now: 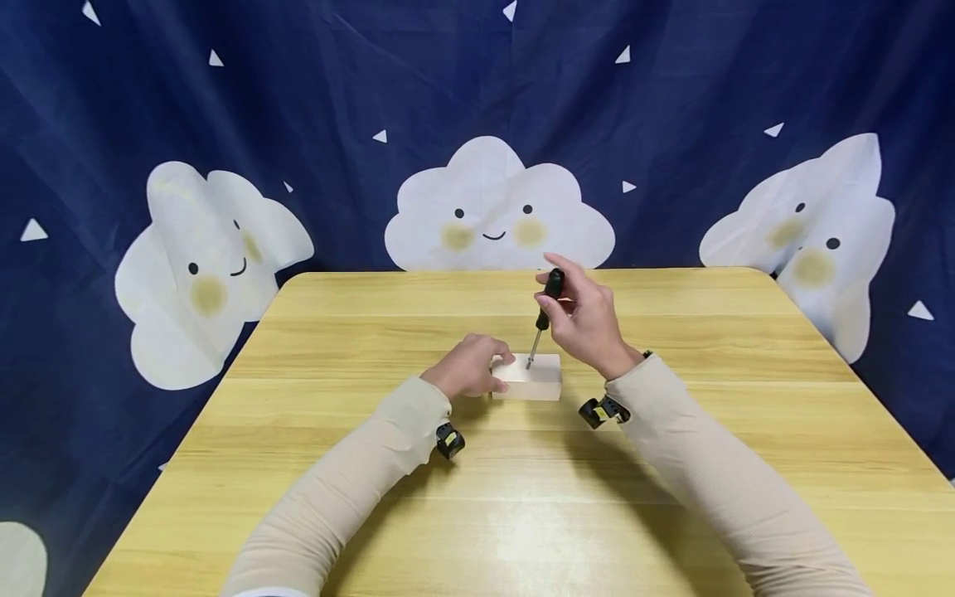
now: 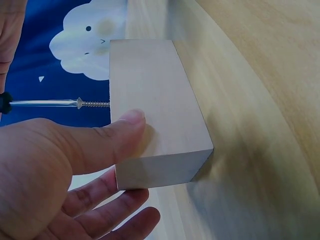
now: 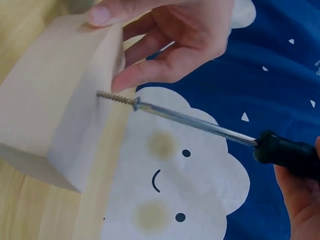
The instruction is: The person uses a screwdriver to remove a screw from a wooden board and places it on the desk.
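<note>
A pale wooden block (image 1: 525, 390) lies on the table, its long side facing me. My left hand (image 1: 470, 365) grips its left end, thumb (image 2: 127, 132) on the near face and fingers round the end and far side. A threaded screw (image 3: 116, 97) stands on the block's top face, its tip at the wood and most of the thread showing. On the screw's head sits the tip of a screwdriver (image 3: 200, 125) with a metal shaft and black handle (image 1: 553, 286). My right hand (image 1: 585, 315) pinches that handle above the block, the screwdriver leaning slightly right.
The light wood-grain table (image 1: 373, 332) spreads out around the block. Behind it hangs a dark blue curtain (image 1: 336, 83) with white smiling clouds and small triangles. A black wrist camera (image 1: 450, 441) is strapped at the left sleeve, another camera (image 1: 603, 410) at the right.
</note>
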### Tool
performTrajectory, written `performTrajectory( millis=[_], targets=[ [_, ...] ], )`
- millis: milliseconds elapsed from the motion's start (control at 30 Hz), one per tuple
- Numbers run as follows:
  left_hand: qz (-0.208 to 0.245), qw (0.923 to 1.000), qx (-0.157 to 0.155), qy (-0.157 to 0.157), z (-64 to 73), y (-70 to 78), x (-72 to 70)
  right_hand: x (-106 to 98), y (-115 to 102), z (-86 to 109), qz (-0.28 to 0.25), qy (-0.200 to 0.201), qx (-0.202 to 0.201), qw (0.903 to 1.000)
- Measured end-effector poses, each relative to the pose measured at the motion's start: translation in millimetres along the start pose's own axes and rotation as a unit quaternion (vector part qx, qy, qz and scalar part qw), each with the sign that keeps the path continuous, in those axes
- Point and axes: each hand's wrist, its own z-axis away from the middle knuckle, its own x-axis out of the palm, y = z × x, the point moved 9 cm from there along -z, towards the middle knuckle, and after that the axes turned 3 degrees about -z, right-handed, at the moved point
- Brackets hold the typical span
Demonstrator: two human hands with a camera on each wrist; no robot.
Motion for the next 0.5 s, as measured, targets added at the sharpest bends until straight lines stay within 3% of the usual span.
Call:
performTrajectory(
  millis=[133,333,500],
  targets=[
    [0.005,1.0,-0.002,-0.001,0.2,-0.1,0.6,0.5,4.8,2.5,0.01,0.009,0.011,0.9999],
    [0.008,1.0,0.001,-0.001,1.0,0.2,0.6,-5.0,7.7,4.2,0.082,0.066,0.017,0.9943],
    [0.007,1.0,-0.005,-0.002,0.5,-0.8,1.0,-6.8,7.1,0.5,0.093,0.094,0.02,0.991]
  ],
)
